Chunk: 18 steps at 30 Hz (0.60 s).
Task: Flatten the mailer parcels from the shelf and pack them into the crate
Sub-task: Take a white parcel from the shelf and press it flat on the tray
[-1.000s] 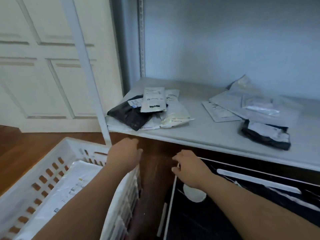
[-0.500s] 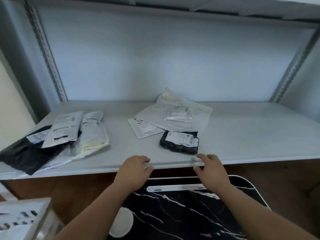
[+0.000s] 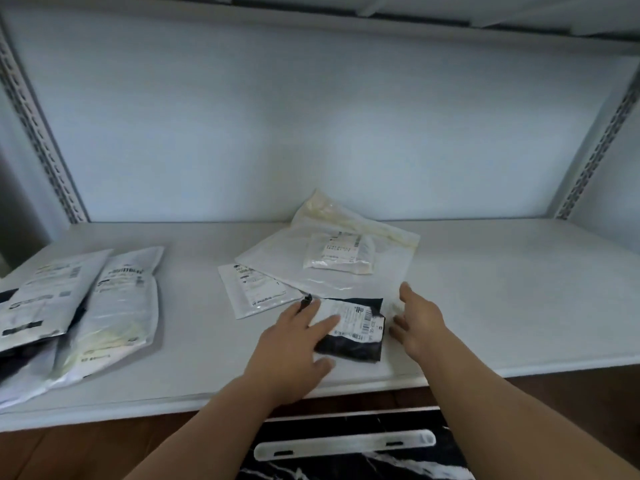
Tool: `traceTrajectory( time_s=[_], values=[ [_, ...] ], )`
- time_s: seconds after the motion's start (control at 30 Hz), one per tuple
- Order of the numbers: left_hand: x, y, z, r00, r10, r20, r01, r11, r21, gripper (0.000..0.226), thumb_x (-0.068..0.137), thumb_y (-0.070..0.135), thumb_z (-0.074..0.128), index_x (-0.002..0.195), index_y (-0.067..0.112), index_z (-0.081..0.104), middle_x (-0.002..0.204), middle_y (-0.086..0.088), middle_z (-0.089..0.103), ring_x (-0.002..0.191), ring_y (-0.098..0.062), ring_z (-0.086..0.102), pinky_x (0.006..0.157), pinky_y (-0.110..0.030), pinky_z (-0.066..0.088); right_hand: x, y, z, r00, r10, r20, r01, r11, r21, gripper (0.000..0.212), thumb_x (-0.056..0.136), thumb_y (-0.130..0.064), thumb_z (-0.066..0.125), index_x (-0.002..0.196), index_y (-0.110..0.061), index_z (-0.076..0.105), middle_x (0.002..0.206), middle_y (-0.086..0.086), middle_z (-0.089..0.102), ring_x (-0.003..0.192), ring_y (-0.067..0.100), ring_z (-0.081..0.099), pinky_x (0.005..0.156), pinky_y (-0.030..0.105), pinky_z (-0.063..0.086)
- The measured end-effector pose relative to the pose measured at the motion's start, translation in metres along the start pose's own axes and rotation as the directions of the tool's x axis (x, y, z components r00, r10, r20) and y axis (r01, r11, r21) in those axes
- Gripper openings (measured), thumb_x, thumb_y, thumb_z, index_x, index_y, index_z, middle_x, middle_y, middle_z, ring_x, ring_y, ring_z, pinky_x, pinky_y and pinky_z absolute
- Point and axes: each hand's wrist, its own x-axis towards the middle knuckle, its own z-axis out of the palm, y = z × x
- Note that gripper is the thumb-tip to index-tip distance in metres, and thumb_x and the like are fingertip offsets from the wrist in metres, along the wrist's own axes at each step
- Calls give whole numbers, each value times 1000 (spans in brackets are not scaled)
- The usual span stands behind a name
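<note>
Left grip [image 3: 291,344] flat-fingered on black mailer [image 3: 349,332], right grip [image 3: 417,322] spread beside, pale shelf [image 3: 502,306], white wall [image 3: 311,133]

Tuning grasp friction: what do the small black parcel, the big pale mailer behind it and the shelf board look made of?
Small black parcel: thin poly film by the look, dark and slightly glossy, wrinkled, with a white paper-like label.
Big pale mailer: translucent plastic film, likely; soft sheen, creases, a smaller packet showing on or through it.
Shelf board: smooth matte white surface; painted or laminated, core cannot be told.
</note>
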Motion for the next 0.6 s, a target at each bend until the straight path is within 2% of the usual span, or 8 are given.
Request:
traceTrajectory(
  time_s=[0.07,0.17,0.3,0.37,0.4,0.47,0.53,0.6],
  values=[
    [9,-1,11,995,-3,103,-3,998,59,67,94,52,44,150,44,9,161,10,-4,148,-17,-6,119,-45,15,10,-5,3,997,72,4,-72,989,126,28,99,-31,51,82,-9,52,78,7,51,64,21,53,79,42,52],
    [10,-4,24,975,-53,217,26,992,125,66,95,53,41,151,41,8,161,9,3,149,-20,1,119,-52,7,23,-4,9,997,65,-38,-61,993,104,31,96,-35,56,79,-10,51,78,9,52,62,22,53,68,38,52],
    [10,-7,33,986,-53,160,32,991,134,65,94,54,41,150,42,9,161,11,7,149,-19,2,119,-52,2,57,6,20,999,12,-32,-12,1000,-24,36,79,-33,77,88,-1,64,91,16,69,83,34,68,85,49,55],
    [9,-6,32,987,-58,149,40,992,116,65,92,57,43,149,42,14,159,12,13,148,-18,6,119,-50,5,53,7,27,999,31,19,-29,996,-87,22,78,-17,78,80,0,63,80,16,67,75,33,67,76,45,58],
    [9,-5,31,989,-74,127,60,992,108,63,91,59,45,147,41,22,156,13,22,147,-18,14,119,-47,11,48,6,29,999,23,35,-19,993,-113,17,79,-9,76,77,-1,62,72,15,63,64,29,63,63,38,57],
    [10,0,28,995,-104,8,102,986,129,50,89,59,48,131,33,42,135,12,44,130,-16,38,106,-33,31,46,7,29,998,-63,27,66,983,-169,17,81,-3,68,71,-5,54,65,11,54,53,22,49,43,28,42],
    [7,4,26,986,-88,-138,115,974,196,33,93,48,45,117,26,48,118,7,50,111,-15,47,83,-27,34,42,6,22,978,-208,2,203,951,-234,19,81,-3,61,69,-11,49,70,9,53,57,20,44,49,28,35],
    [6,5,25,988,-47,-149,94,941,326,22,95,27,42,116,22,49,114,2,52,107,-19,48,76,-29,27,33,2,12,939,-345,-14,325,895,-305,15,82,-6,57,71,-15,52,77,9,58,63,23,49,60,33,40]
  ],
)
